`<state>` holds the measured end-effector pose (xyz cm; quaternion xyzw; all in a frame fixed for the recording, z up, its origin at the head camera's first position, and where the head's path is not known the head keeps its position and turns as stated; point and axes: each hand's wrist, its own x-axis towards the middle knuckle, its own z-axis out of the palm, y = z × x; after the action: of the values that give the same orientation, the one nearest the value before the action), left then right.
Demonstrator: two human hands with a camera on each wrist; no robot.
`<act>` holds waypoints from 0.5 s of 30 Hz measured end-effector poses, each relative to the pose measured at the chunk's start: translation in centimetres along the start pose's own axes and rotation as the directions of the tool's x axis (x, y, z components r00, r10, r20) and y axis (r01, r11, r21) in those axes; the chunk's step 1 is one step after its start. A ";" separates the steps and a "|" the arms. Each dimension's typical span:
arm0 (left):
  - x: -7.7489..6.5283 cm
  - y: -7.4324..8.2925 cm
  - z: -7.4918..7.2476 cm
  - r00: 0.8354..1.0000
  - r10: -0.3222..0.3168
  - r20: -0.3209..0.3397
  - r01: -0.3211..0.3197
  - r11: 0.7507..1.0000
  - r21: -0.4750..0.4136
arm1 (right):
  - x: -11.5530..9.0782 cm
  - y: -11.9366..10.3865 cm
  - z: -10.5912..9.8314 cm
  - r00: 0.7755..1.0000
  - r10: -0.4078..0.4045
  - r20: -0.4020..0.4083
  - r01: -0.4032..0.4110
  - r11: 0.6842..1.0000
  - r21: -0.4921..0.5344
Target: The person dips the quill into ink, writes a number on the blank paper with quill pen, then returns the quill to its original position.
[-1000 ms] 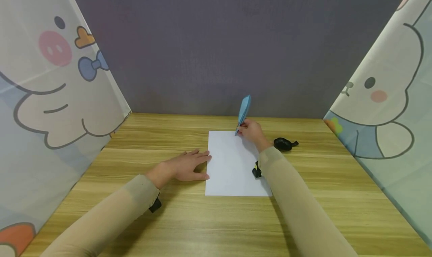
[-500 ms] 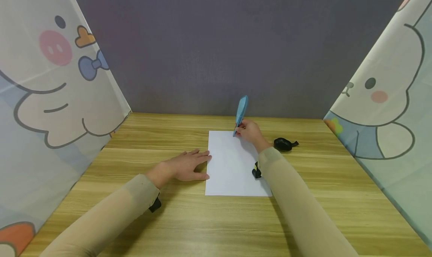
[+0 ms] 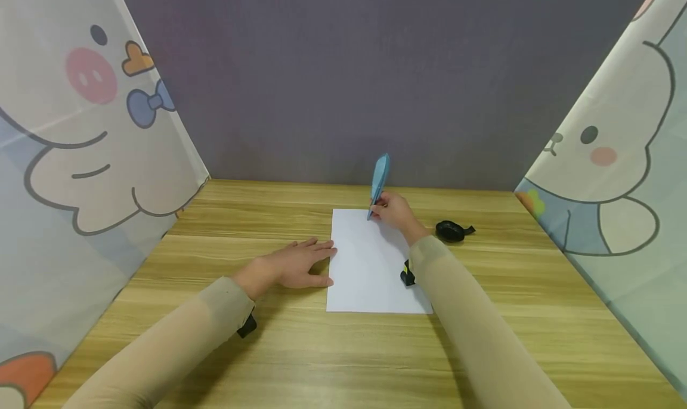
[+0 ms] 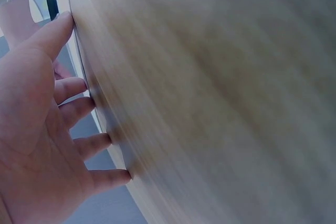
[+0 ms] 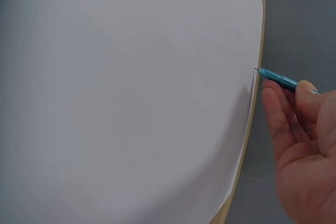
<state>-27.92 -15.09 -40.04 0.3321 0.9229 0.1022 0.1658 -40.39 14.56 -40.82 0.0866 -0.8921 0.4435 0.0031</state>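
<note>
A white sheet of paper lies on the wooden table. My left hand rests flat at the sheet's left edge, its fingers spread and straight; the left wrist view shows the fingertips pressing down. Near the far edge of the sheet, my right hand pinches a blue pen with a wide, leaf-shaped top that leans up and slightly right. In the right wrist view the pen's thin tip meets the paper, and a faint thin line runs beside it; I cannot tell whether it is ink.
To the right of the right hand lies a black oval object with a short strap. The wooden table ends at a dark grey back panel. Cloths with cartoon animals hang at the left and right.
My right hand has moved the pen a little to the left and slightly nearer to me along the sheet's far part. The left hand has stayed in place.
</note>
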 end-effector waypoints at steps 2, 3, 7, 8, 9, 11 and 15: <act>0.0 0.1 -0.1 1.000 -0.002 0.002 0.002 1.000 -0.003 | -0.1 -0.1 0.1 1.000 -0.004 0.005 0.004 1.000 0.000; 0.0 0.1 -0.1 1.000 -0.001 0.002 0.001 1.000 -0.004 | -0.1 -0.1 0.1 1.000 -0.005 0.008 0.005 1.000 0.000; -0.1 0.1 -0.1 1.000 -0.004 0.004 0.004 1.000 0.000 | -0.1 -0.2 0.2 1.000 -0.008 0.023 0.008 1.000 0.016; -0.1 0.1 -0.1 1.000 -0.002 0.002 0.002 1.000 0.000 | -0.2 -0.2 0.2 1.000 -0.010 0.027 0.009 1.000 0.019; 0.0 0.0 0.0 1.000 -0.002 0.001 0.002 1.000 0.001 | -0.2 -0.3 0.3 0.999 -0.013 0.030 0.013 1.000 0.022; 0.0 0.0 0.0 1.000 -0.001 -0.003 0.001 1.000 0.003 | -0.2 -0.3 0.3 0.999 -0.021 0.034 0.020 0.999 0.026; 0.1 0.0 0.0 1.000 -0.002 -0.004 0.002 1.000 0.001 | -0.4 -0.5 0.5 0.998 -0.036 0.046 0.035 0.999 0.033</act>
<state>-27.94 -15.03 -40.09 0.3310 0.9237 0.1020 0.1640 -39.88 13.91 -40.74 0.1128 -0.8829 0.4557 -0.0115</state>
